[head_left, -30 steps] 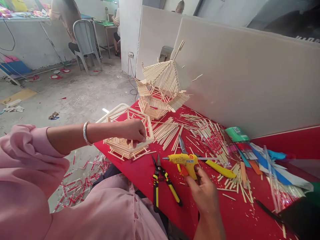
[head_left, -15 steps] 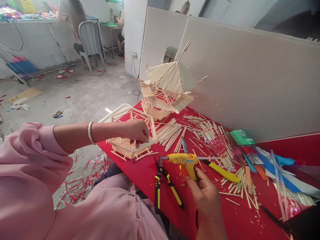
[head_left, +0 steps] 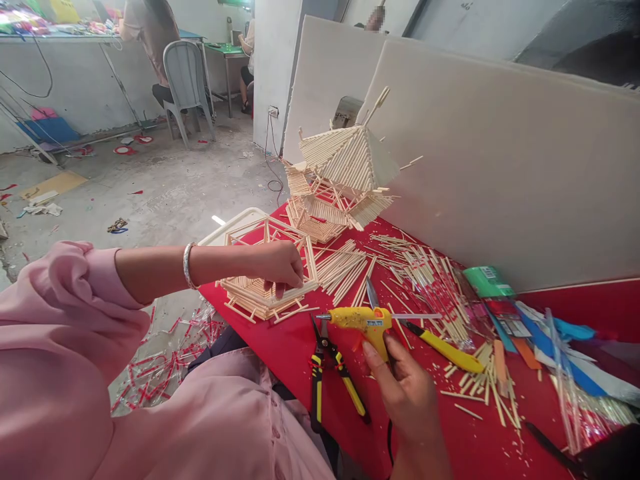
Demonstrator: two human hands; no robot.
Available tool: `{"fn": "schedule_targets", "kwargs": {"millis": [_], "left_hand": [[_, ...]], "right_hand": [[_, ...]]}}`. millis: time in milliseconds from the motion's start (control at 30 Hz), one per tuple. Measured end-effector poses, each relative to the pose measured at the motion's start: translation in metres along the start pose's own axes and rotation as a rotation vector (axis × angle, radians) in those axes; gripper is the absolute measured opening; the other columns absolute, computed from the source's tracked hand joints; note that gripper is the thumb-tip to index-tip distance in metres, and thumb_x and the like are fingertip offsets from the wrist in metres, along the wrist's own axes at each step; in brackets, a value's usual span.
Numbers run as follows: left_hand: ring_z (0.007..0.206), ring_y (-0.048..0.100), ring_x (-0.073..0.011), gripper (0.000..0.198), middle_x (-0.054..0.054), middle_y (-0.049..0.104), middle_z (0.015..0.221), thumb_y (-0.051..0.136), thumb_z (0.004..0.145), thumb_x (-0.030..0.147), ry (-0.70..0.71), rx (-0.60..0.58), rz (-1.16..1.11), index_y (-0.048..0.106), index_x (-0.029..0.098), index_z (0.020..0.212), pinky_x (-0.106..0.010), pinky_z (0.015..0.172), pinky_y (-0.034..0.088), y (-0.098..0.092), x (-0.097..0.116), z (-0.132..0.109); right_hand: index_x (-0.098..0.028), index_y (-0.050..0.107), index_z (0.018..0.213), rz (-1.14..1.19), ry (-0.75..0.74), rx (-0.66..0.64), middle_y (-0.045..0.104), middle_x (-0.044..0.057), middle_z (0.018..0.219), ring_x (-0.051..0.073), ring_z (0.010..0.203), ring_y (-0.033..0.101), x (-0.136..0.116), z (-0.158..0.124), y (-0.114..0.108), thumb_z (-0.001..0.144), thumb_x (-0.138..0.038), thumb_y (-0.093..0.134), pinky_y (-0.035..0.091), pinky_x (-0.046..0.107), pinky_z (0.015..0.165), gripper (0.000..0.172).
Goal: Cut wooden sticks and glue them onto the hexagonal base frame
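Observation:
My left hand (head_left: 277,265) is closed on the near edge of a hexagonal frame (head_left: 250,292) built of thin wooden sticks, which rests at the left end of the red table (head_left: 290,347). My right hand (head_left: 407,393) is wrapped round the grip of a yellow hot glue gun (head_left: 356,320); its nozzle points left toward the frame, a short gap away. A tiered stick tower (head_left: 340,180) stands behind the frame against the white board.
Black-and-yellow pliers (head_left: 330,373), yellow-handled scissors (head_left: 440,347) and several loose sticks (head_left: 345,267) lie on the table. Coloured paper and packets (head_left: 520,320) sit at the right. White boards (head_left: 500,160) back the table. A person sits on a chair (head_left: 187,80) far left.
The view has drifted slightly. My right hand has lifted the glue gun a little and brought it closer to the frame. My left hand keeps its hold on the frame.

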State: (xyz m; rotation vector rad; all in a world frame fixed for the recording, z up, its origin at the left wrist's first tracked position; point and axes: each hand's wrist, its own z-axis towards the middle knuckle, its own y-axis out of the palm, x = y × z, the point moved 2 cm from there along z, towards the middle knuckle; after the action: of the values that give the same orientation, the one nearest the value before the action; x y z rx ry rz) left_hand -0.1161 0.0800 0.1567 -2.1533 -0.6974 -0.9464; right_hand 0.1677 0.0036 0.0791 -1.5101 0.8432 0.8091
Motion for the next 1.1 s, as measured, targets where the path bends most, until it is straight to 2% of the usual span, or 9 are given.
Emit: {"fn": "schedule_targets", "kwargs": {"millis": [167, 300, 400, 500, 667, 833, 1100], "left_hand": [[0.039, 0.053, -0.0072, 0.013, 0.002, 0.060, 0.043, 0.064, 0.068, 0.016, 0.047, -0.024, -0.027, 0.062, 0.016, 0.056, -0.020, 0.042, 0.036, 0.001, -0.001, 0.002], [0.039, 0.054, -0.0080, 0.012, 0.003, 0.061, 0.044, 0.061, 0.069, 0.016, 0.016, -0.012, 0.027, 0.061, 0.016, 0.057, -0.020, 0.042, 0.037, 0.001, -0.002, 0.004], [0.034, 0.049, -0.0070, 0.013, 0.002, 0.062, 0.044, 0.061, 0.071, 0.018, -0.038, -0.010, 0.105, 0.060, 0.016, 0.059, -0.020, 0.040, 0.033, 0.000, -0.001, 0.003], [0.034, 0.049, -0.0075, 0.014, 0.002, 0.060, 0.043, 0.062, 0.072, 0.022, -0.050, -0.011, 0.131, 0.059, 0.017, 0.059, -0.020, 0.039, 0.031, -0.001, 0.000, 0.002], [0.039, 0.055, -0.0104, 0.015, 0.002, 0.059, 0.043, 0.060, 0.073, 0.022, -0.022, -0.022, 0.101, 0.058, 0.018, 0.058, -0.021, 0.041, 0.036, 0.000, -0.002, 0.004], [0.036, 0.051, -0.0087, 0.015, 0.002, 0.059, 0.042, 0.058, 0.073, 0.020, -0.039, -0.031, 0.079, 0.057, 0.017, 0.058, -0.022, 0.042, 0.037, 0.001, -0.002, 0.004], [0.039, 0.053, -0.0093, 0.011, 0.001, 0.063, 0.047, 0.059, 0.074, 0.021, -0.033, -0.037, 0.125, 0.061, 0.016, 0.065, -0.021, 0.042, 0.036, -0.001, -0.004, 0.002]], "right_hand": [[-0.020, 0.070, 0.113, -0.074, 0.020, 0.022, 0.075, 0.007, 0.095, 0.026, 0.087, 0.068, 0.006, 0.003, 0.000, 0.077, -0.062, 0.061, 0.055, 0.031, 0.073, 0.056], [-0.022, 0.070, 0.113, -0.070, 0.013, 0.030, 0.074, 0.008, 0.106, 0.028, 0.097, 0.068, 0.008, 0.003, 0.001, 0.076, -0.062, 0.062, 0.055, 0.036, 0.083, 0.055], [-0.022, 0.070, 0.115, -0.063, 0.028, 0.041, 0.071, 0.009, 0.115, 0.029, 0.106, 0.065, 0.010, 0.002, 0.000, 0.075, -0.063, 0.062, 0.053, 0.038, 0.091, 0.057], [-0.022, 0.070, 0.113, -0.056, 0.032, 0.031, 0.072, 0.009, 0.115, 0.029, 0.105, 0.066, 0.013, 0.002, 0.000, 0.076, -0.063, 0.062, 0.053, 0.037, 0.089, 0.056], [-0.022, 0.069, 0.114, -0.035, 0.018, 0.019, 0.071, 0.008, 0.117, 0.028, 0.108, 0.065, 0.016, 0.001, 0.001, 0.078, -0.061, 0.063, 0.051, 0.036, 0.093, 0.054], [-0.021, 0.069, 0.113, -0.023, 0.031, 0.022, 0.071, 0.008, 0.116, 0.027, 0.104, 0.066, 0.013, 0.001, 0.001, 0.077, -0.060, 0.063, 0.053, 0.033, 0.088, 0.053], [-0.019, 0.069, 0.115, -0.070, 0.071, 0.039, 0.070, 0.010, 0.118, 0.030, 0.111, 0.064, 0.016, 0.002, 0.003, 0.075, -0.064, 0.062, 0.051, 0.036, 0.092, 0.060]]}}
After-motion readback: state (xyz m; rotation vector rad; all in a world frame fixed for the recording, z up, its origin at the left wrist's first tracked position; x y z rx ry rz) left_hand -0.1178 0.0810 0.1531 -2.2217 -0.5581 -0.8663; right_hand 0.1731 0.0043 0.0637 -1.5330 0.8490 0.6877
